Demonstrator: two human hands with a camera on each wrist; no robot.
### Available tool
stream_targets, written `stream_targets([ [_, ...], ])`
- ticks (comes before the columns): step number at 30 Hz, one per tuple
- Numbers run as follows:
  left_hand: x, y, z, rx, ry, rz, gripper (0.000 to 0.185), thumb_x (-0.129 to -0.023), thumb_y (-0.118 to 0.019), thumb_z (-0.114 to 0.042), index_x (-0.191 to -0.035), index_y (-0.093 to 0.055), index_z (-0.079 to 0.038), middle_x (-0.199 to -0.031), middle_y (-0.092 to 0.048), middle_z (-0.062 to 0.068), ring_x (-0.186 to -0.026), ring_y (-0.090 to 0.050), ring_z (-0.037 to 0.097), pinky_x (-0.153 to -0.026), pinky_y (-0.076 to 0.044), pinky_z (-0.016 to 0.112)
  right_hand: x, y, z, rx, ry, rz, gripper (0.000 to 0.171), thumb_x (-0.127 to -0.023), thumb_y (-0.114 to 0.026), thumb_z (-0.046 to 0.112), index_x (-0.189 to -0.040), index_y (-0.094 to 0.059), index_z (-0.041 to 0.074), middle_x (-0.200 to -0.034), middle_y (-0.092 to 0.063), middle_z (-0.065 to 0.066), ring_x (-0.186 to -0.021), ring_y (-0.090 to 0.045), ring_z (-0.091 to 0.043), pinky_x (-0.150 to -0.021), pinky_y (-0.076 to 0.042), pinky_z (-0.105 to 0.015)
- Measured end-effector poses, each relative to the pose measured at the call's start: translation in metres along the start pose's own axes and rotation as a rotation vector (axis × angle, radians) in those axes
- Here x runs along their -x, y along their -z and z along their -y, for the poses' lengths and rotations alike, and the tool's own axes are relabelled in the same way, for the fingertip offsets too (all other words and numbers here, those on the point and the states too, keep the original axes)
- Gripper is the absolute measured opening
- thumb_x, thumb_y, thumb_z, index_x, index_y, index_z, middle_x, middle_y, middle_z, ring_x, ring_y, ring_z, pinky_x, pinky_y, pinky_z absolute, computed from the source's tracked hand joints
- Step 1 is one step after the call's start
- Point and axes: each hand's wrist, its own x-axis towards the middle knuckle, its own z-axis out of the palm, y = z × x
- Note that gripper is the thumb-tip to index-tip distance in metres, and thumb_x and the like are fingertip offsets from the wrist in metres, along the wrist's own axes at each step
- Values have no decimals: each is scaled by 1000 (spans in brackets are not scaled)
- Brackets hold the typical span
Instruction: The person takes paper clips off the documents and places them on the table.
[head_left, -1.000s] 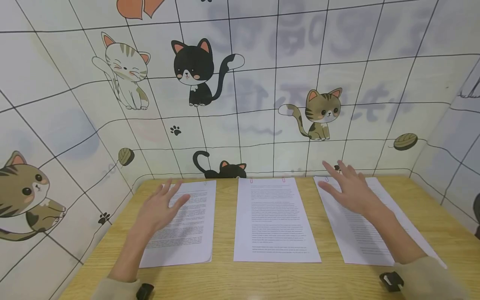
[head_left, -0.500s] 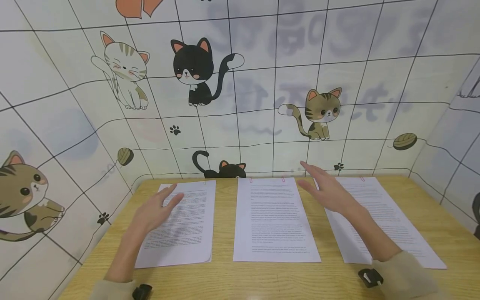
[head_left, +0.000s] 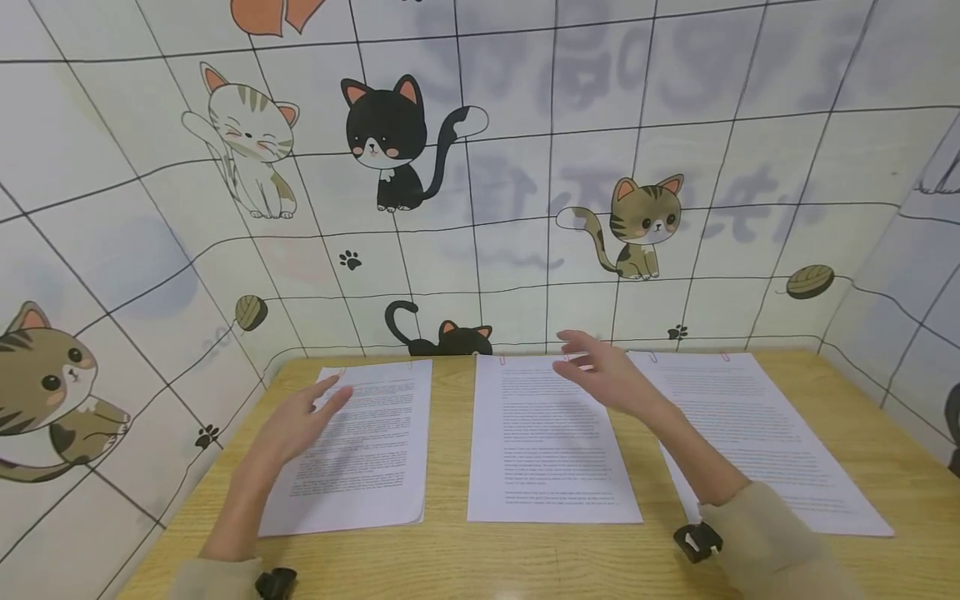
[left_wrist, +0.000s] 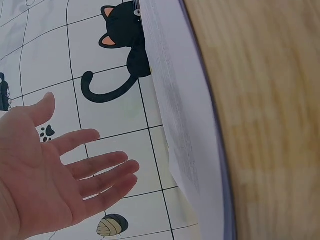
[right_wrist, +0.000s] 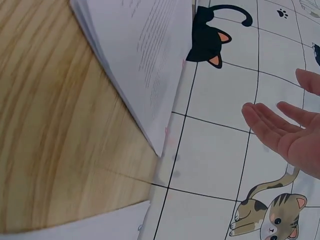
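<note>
Three stacks of printed paper lie side by side on a wooden table (head_left: 450, 558): a left stack (head_left: 367, 442), a middle stack (head_left: 547, 450) and a right stack (head_left: 757, 433). My left hand (head_left: 300, 417) hovers over the left edge of the left stack with fingers straight and spread, holding nothing. In the left wrist view the same left hand (left_wrist: 55, 175) shows an empty palm. My right hand (head_left: 603, 371) is raised above the top right corner of the middle stack, fingers extended. The right wrist view also shows the right hand (right_wrist: 290, 130) empty.
A wall (head_left: 480, 167) with a grid pattern and cartoon cats rises right behind the table and wraps round both sides. Small paper clips (head_left: 501, 360) sit on the top edges of the stacks. Bare wood (head_left: 900, 417) lies right of the right stack.
My right hand has swept left from over the right stack to above the middle stack's top right corner. My left hand has drawn slightly left and back over the left stack.
</note>
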Motion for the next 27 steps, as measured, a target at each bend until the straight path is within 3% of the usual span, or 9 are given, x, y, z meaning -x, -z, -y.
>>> stream_targets([
  [7,-1,3,12,39,48,18,90,-102,-36,-65,-153,-29,9,-152,-34,34,-131,-44,53,-103,-38,66,-13,-27,12,-92,-80,77,51,-101,-62,29,-144,-49,6,-132,-62,-19,-117,-62,-36,-91,-54,-48],
  [14,-2,6,22,71,79,29,87,-104,-37,-61,-150,-29,13,-142,-41,41,-129,-43,55,-101,-39,65,-25,-50,22,-218,-148,152,49,-100,-63,25,-142,-51,5,-129,-62,-19,-111,-66,-36,-91,-55,-45],
  [27,-9,10,50,73,152,45,64,-105,-50,-32,-143,-34,17,-135,-45,44,-122,-48,57,-94,-46,61,-39,-102,43,-410,-237,269,48,-94,-65,12,-136,-51,-7,-113,-67,-16,-102,-68,-37,-81,-59,-38],
])
